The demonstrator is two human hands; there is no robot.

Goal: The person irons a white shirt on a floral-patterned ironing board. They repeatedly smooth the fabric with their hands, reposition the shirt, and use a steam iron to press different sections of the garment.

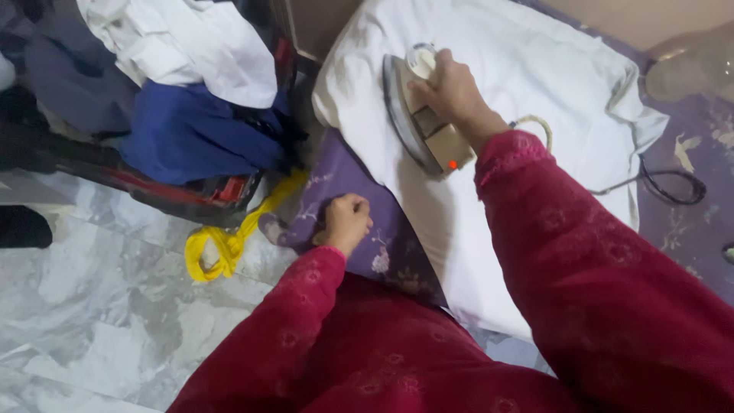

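Floor (92,306): grey and white marble, far to the left of the white cloth.
Clothes pile (176,84): white, grey and blue clothes heaped up, left of the white cloth, on something red and black.
Yellow strap (229,237): a bright yellow band, lying on the floor between the pile and the purple sheet.
Purple sheet (359,191): it has pale flowers on it and lies under the white cloth, poking out on its left and right sides.
Left hand (345,222): curled shut into a fist. It presses on the purple sheet, just left of the white cloth. I cannot tell if it pinches the sheet or only leans on it.
White cloth (535,76): big and plain, spread flat on the purple sheet. Near the iron it looks smooth. Its right edge looks bunched and folded.
Iron (424,122): grey and cream with a small red light glowing at the back. It leans on its side on the left part of the white cloth.
Right hand (451,92): closed tight around the iron's handle.
Cord (665,183): dark, running from the iron off the right side of the white cloth.
How far: I think the ironing is part way done, the smooth middle finished and the bunched right edge left to do.
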